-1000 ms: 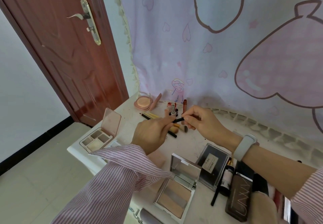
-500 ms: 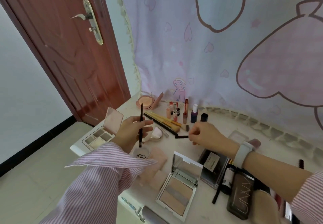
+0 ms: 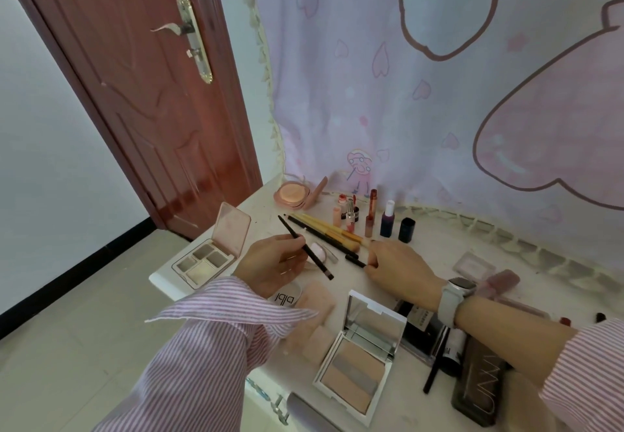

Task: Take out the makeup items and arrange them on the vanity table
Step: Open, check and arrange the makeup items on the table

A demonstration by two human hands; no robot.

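Two hands over the counter [image 3: 266,203]. Three open powder compacts: a pink four-pan palette [image 3: 211,252] at the left edge, a round peach compact [image 3: 293,193] at the back, a mirrored silver compact [image 3: 361,357] in front. Several yellow-handled brushes [image 3: 332,230] lying together, slanting toward the middle. About seven small upright tubes and bottles in a cluster behind them, among them a blue bottle [image 3: 387,220] and a dark cap [image 3: 406,229]. One dark case [image 3: 479,387] printed with letters at the right front.

Left hand [image 3: 275,268], fingers curled, pinching a thin black pencil [image 3: 305,247] near its middle, held slanted above the counter, tip pointing back-left. Just right of it, a short black pencil cap [image 3: 355,260] lying on the counter, its right end touching the right hand [image 3: 401,271], fingertips pinched together on it. White watch [image 3: 454,296] on the right wrist, striped pink sleeves on both arms.

White counter, scuffed. Behind: a pink cartoon cloth [image 3: 439,94] with hearts, fringed. Left: a reddish-brown door [image 3: 141,101] with a metal handle, pale wall, grey tiled floor.
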